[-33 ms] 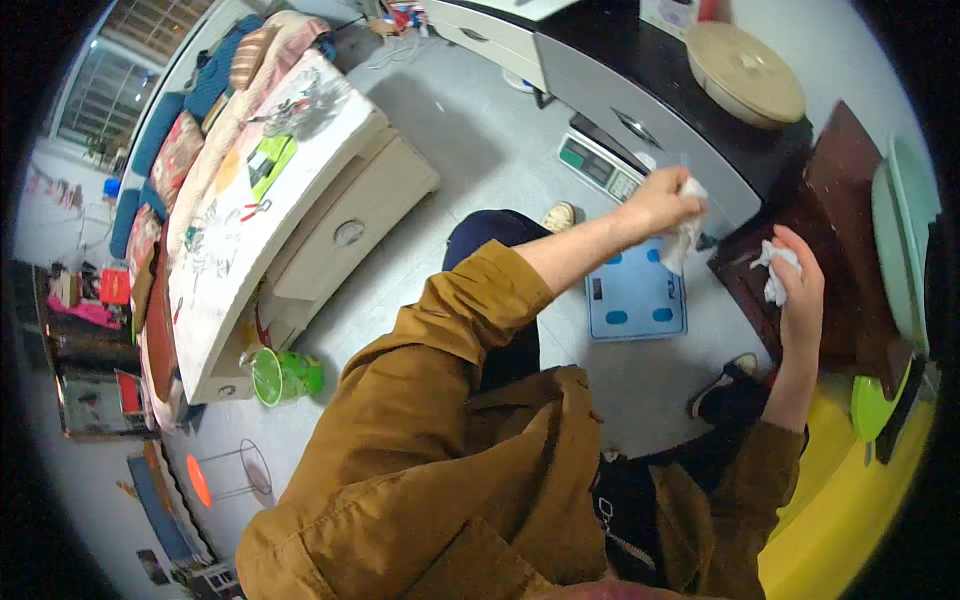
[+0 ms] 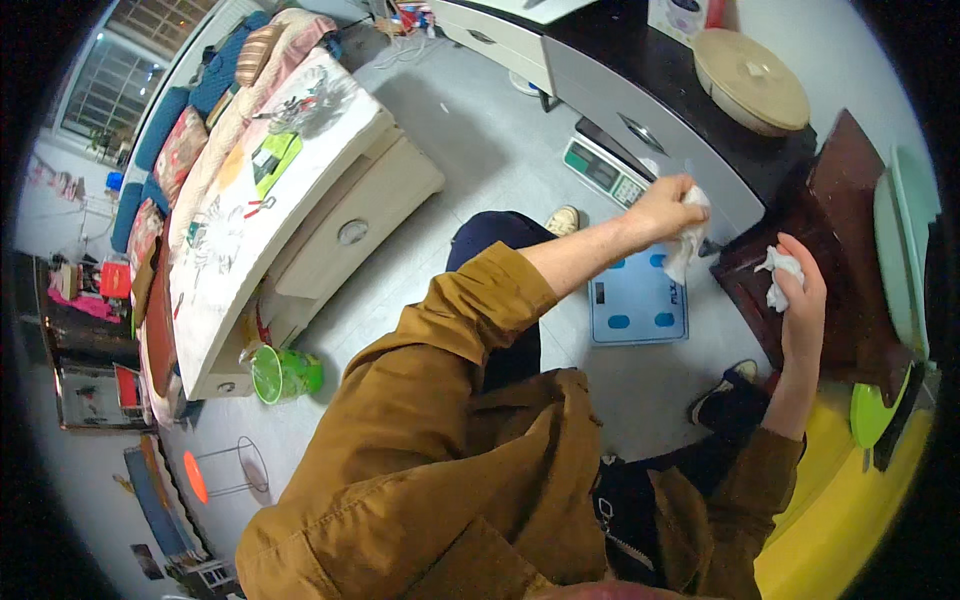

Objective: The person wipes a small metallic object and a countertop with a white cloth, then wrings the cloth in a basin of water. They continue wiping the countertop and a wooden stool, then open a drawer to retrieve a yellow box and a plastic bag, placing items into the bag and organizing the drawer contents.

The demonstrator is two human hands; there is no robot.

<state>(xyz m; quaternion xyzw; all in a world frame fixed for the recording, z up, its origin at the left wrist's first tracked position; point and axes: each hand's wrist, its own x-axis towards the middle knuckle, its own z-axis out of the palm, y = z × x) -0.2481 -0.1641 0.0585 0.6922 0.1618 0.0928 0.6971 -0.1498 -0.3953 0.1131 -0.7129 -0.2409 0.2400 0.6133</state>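
My left hand (image 2: 663, 208) is stretched forward, its fingers closed around a crumpled white tissue (image 2: 684, 252) that hangs down from the fist. To the right, my right hand (image 2: 803, 290) grips a second, bunched white tissue (image 2: 782, 276) between thumb and fingers. Both hands are held above the floor, apart from each other. Below the left hand lies a light-blue bathroom scale (image 2: 638, 310), partly covered by the hanging tissue. Behind my right hand stands a dark reddish-brown wooden piece (image 2: 835, 235), of a kind I cannot make out.
A grey-fronted cabinet (image 2: 640, 125) with a black top carries a lidded cream bowl (image 2: 750, 80). A white device with a display (image 2: 597, 168) stands before it. At left are a white table (image 2: 340, 130) and a green bin (image 2: 285, 374). Pale-green basin (image 2: 893, 260) stands far right.
The whole view has shifted slightly. Both hands keep hold of their tissues, with hardly any movement.
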